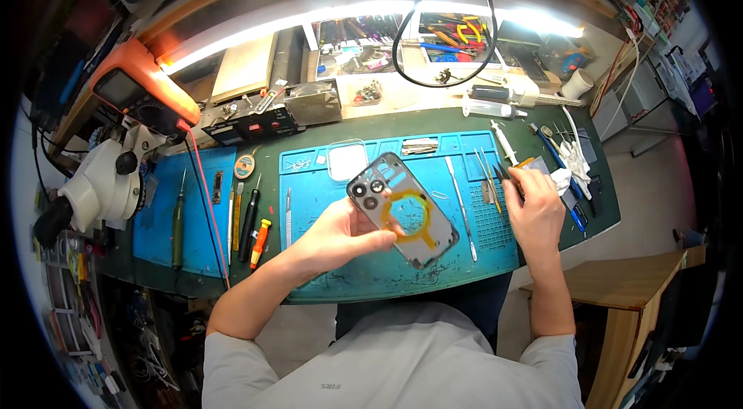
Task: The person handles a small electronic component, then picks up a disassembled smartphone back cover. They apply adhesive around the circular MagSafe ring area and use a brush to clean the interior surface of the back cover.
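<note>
My left hand (348, 235) grips a phone back panel (429, 246) by its left side, tilted above the blue silicone mat (325, 277). The panel is see-through grey, with camera rings at its top left and a yellow ring (406, 231) in the middle. To its right, my right hand (534, 212) has closed fingers on dark tweezers (503, 174), pointed up and left. Loose tweezers (485, 169) and a thin metal spatula (462, 212) lie beside the panel. A clear plastic box (347, 161) sits just behind it.
Screwdrivers (249, 215) and a second blue mat (155, 231) lie left, near a white microscope (97, 188) and orange multimeter (143, 88). Syringes (489, 107), cables and white cloths (574, 165) are right. Tool trays (457, 34) line the back shelf. A black cable loop hangs overhead.
</note>
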`<state>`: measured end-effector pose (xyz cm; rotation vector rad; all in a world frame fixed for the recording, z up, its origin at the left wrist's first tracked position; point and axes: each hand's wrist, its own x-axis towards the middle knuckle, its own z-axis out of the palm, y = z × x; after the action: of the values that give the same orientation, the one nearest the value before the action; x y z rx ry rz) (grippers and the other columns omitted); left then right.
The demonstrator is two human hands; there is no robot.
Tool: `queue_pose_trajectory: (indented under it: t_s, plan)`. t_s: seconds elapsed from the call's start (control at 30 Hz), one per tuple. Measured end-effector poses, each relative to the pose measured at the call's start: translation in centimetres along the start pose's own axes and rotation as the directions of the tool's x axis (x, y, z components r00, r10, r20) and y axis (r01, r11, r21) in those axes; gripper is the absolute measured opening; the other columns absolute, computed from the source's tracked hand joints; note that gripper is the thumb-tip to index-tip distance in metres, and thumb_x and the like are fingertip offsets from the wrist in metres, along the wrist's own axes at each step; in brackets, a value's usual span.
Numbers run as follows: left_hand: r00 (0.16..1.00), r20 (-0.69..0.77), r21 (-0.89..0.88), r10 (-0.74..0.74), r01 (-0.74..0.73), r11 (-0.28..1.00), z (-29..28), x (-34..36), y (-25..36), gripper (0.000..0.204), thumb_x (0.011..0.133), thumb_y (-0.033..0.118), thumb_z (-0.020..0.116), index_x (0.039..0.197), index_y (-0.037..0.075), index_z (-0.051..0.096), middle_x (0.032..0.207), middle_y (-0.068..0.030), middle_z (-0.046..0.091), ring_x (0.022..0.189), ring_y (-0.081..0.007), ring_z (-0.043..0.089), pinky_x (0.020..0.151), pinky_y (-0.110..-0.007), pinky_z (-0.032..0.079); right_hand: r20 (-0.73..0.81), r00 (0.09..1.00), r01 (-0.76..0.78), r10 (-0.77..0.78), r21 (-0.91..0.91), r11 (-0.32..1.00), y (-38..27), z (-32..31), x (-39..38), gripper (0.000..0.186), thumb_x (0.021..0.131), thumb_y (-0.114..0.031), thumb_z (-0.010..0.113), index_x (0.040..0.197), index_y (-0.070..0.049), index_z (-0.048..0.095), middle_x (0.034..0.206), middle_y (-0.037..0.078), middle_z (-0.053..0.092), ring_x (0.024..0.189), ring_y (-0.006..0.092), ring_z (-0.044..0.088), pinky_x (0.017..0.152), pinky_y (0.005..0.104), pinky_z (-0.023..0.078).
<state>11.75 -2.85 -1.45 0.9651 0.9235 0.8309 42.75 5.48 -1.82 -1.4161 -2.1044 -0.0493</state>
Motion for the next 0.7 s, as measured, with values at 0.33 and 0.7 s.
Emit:
queue_pose_trajectory:
  t_s: [0.33,0.7]
  plan:
    - [0.994,0.074,-0.076,-0.080,0.086,0.993,0.7,-0.4,1.5,0.073,0.091,0.005,0.072,0.151,0.004,0.030,0.114,-0.0119,0.065,0.107,-0.0188,0.065,0.088,-0.035,0.056,0.663,0.638,-0.494,-0.393,0.743,0.451,-6.2,1.9,5.7,0.042,0.101,-0.015,0.060,0.140,-0.002,0.053,0.082,-0.001,0.061,0.068,0.0038,0.057,0.058,0.0204,0.047]
    - [0.998,-0.015,-0.054,-0.059,0.058,0.997,0.0,-0.1,0.9,0.077,0.097,0.009,0.066,0.156,0.007,0.017,0.117,-0.0146,0.066,0.095,-0.0175,0.069,0.074,-0.031,0.056,0.705,0.649,-0.603,-0.286,0.706,0.370,-5.6,4.2,4.6,0.034,0.098,-0.012,0.063,0.129,-0.001,0.056,0.068,-0.004,0.056,0.057,0.0034,0.053,0.052,0.0202,0.041]
